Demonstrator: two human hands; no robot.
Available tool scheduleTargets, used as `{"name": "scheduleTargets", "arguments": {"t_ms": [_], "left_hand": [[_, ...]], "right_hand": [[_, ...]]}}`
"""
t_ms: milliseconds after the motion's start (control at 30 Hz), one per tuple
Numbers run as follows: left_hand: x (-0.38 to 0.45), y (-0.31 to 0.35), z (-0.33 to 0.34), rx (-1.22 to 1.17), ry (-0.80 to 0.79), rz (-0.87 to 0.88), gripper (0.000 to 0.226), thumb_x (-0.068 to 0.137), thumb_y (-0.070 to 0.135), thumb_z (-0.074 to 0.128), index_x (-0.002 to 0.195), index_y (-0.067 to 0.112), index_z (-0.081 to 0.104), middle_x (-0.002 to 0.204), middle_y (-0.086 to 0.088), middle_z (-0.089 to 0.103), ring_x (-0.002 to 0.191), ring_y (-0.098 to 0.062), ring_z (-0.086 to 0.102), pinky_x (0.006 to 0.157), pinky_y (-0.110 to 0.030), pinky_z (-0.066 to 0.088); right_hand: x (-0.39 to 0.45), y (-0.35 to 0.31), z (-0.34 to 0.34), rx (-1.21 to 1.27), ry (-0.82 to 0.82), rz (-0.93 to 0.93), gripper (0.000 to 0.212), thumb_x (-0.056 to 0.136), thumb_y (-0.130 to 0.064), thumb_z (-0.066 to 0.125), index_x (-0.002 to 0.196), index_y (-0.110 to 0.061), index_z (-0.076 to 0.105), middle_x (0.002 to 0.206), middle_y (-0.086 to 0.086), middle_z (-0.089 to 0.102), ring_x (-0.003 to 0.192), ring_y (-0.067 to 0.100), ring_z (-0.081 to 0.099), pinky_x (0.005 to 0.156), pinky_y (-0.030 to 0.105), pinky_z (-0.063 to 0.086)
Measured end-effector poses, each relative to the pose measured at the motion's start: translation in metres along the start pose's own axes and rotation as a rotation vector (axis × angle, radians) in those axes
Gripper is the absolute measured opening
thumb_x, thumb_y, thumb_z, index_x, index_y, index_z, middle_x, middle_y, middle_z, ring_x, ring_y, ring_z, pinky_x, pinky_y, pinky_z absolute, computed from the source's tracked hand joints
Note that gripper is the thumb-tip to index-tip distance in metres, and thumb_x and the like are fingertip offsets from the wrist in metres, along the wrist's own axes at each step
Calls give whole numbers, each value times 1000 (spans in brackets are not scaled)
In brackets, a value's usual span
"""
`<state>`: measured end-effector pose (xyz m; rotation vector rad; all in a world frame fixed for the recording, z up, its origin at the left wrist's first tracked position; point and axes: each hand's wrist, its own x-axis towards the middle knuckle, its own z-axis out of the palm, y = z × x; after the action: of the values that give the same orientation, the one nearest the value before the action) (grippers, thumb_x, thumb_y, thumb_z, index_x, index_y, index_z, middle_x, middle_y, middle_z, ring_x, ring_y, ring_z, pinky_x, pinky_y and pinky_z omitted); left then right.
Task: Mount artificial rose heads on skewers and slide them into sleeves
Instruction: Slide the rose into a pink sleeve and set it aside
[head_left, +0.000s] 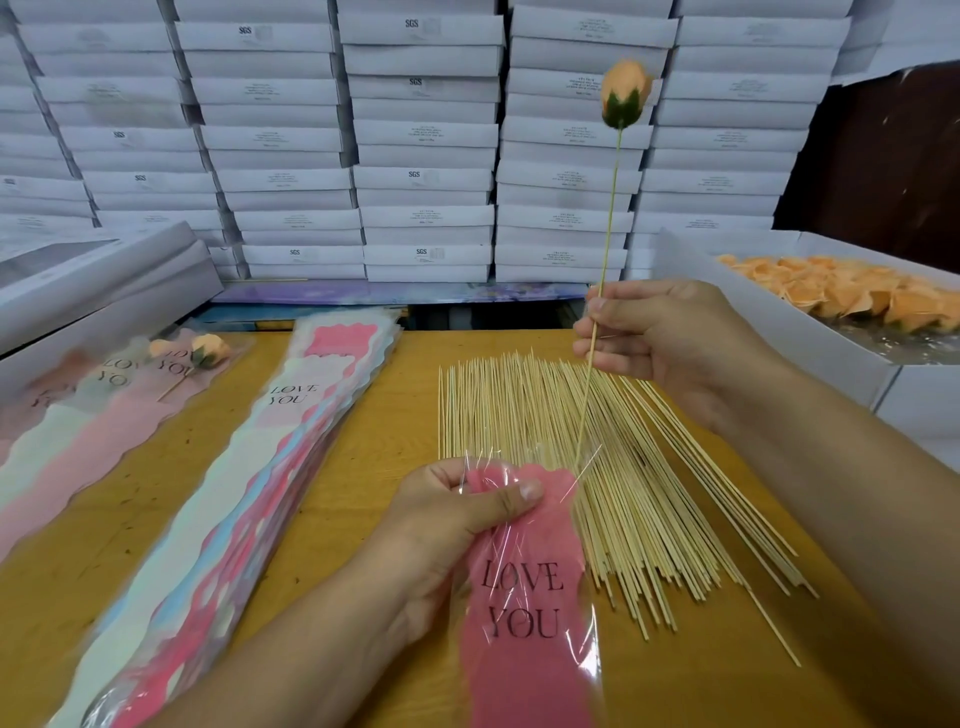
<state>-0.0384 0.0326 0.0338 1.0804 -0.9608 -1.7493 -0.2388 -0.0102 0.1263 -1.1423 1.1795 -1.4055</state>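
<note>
Two hands in view. Right hand (657, 332) closed around one skewer (605, 249), pinched roughly mid-length and held nearly upright, leaning slightly. One peach rose head (623, 93) sits on its top end, green base down. The skewer's lower tip meets the mouth of the sleeve (519, 582); whether the tip is already inside, hard to tell through the clear film.

Left hand (457, 519) grips the sleeve's top edge, thumb over the pink panel, fingers curled behind. One sleeve in hand: clear plastic, pink insert, "LOVE YOU" printed on it, running toward the bottom of the frame.

On the table (395, 405): one loose spread of bare skewers (597, 457), far too many to count, fanned under and behind the held sleeve. One stack of empty sleeves (249, 478) to the left. Further left, finished sleeves (104, 415) lie overlapping, at least three, with two rose heads (208, 351) visible near their tops.

Right edge: one open white tray (810, 332) of peach rose heads (841, 291), a dozen or more, partly cut off by the frame.

Behind everything, a wall of stacked white boxes (426, 156), five columns or so.
</note>
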Motion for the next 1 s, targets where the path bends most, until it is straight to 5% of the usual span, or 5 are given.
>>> {"name": "scheduleTargets", "arguments": {"t_ms": [300, 467, 867, 1000], "left_hand": [[1, 1, -1, -7, 24, 28, 47, 61, 4, 87, 103, -2, 68, 91, -23, 76, 70, -27, 75, 53, -28, 58], [-1, 1, 0, 2, 20, 21, 66, 63, 2, 88, 121, -9, 58, 90, -24, 75, 70, -30, 75, 53, -30, 58], [-4, -2, 3, 119, -59, 38, 37, 61, 2, 90, 90, 0, 68, 82, -19, 76, 66, -24, 74, 52, -26, 56], [-5, -2, 4, 120, -73, 33, 39, 64, -1, 88, 98, -3, 68, 81, -17, 76, 66, -24, 74, 54, -26, 57]], "right_hand": [[-9, 20, 10, -17, -69, 48, 6, 91, -4, 68, 95, -7, 71, 74, 9, 75, 67, 21, 75, 50, 20, 56], [-5, 13, 14, 19, -28, 4, 7, 91, -5, 68, 98, -6, 69, 73, 8, 75, 67, 20, 75, 52, 20, 56], [8, 4, 33, 120, 24, -49, 6, 93, -5, 66, 98, -7, 67, 70, 4, 75, 68, 19, 75, 54, 20, 56], [8, 11, 38, 124, 19, -41, 5, 92, -4, 67, 96, -7, 66, 72, 7, 76, 67, 19, 75, 54, 21, 56]]}}
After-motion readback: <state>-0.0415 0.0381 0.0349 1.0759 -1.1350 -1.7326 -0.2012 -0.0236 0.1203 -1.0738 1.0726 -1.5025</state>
